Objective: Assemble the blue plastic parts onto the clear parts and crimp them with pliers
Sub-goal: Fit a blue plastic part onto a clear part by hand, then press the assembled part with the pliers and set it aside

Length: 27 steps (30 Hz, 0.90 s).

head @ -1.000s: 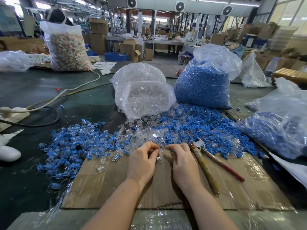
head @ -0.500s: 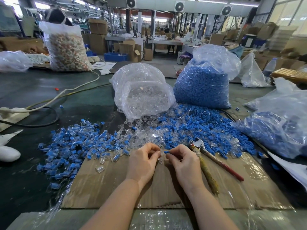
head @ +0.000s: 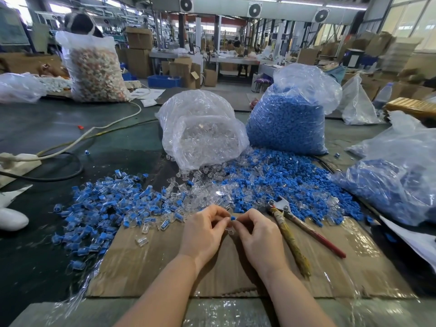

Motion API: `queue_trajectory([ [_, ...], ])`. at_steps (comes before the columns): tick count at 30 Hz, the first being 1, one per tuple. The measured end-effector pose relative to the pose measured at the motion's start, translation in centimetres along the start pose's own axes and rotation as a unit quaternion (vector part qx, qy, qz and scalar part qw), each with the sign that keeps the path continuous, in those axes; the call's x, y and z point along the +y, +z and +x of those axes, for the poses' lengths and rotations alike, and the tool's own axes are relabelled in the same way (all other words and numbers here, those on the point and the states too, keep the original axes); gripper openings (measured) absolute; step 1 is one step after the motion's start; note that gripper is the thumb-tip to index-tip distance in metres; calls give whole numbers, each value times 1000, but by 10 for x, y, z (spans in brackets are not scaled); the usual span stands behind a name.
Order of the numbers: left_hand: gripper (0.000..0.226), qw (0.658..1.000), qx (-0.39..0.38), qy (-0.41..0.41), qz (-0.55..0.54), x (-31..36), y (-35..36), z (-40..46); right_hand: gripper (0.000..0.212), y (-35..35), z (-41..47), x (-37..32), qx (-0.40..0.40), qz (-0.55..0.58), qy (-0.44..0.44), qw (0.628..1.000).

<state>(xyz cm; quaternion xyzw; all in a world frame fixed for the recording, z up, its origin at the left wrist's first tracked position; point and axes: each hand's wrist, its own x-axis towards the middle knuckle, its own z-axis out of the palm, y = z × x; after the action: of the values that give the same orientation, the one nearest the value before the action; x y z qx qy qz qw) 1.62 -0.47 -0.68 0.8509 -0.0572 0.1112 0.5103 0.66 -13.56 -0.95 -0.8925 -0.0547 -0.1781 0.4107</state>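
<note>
1. The left hand [head: 202, 228] and the right hand [head: 256, 234] meet over the taped brown cardboard sheet [head: 165, 263] at the near edge of the dark green counter [head: 59, 128]. The fingers of both are curled into a pinch.
2. The right hand pinches a small blue plastic cap [head: 233, 218] at its fingertips. What the left hand pinches is too small to make out; judging by the task, it is probably a clear plastic piece, hard to tell apart from the skin.
3. The step in hand looks like seating the blue cap onto the clear part. To do it well, line up the two axes before pushing, press straight, and check that the cap sits flush, not cocked.
4. The pliers with a taped handle and a red handle [head: 295, 230] lie on the cardboard just right of the right hand, jaws toward the far side, untouched. Keep the joined piece in the left hand so that the right can take them for the crimp.
5. Loose blue and clear parts [head: 271, 182] lie heaped beyond the hands; joined pieces [head: 99, 208] spread toward the left edge.
</note>
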Motion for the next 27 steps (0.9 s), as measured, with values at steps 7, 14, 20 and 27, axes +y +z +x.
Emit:
queue_trajectory([
  [7,11,1000,-20,-10,-16,1,-2,1,10,0,1,0,-2,-16,-14,1000],
  [14,19,999,-14,-19,-29,0,-3,1,17,-1,1,-4,23,17,-53,998],
  [20,18,999,-19,-13,-27,1,-3,1,37,-3,2,-5,-5,43,-69,997],
  [27,17,999,-21,-13,-30,2,-3,0,30,-2,2,-3,-7,37,-65,997],
])
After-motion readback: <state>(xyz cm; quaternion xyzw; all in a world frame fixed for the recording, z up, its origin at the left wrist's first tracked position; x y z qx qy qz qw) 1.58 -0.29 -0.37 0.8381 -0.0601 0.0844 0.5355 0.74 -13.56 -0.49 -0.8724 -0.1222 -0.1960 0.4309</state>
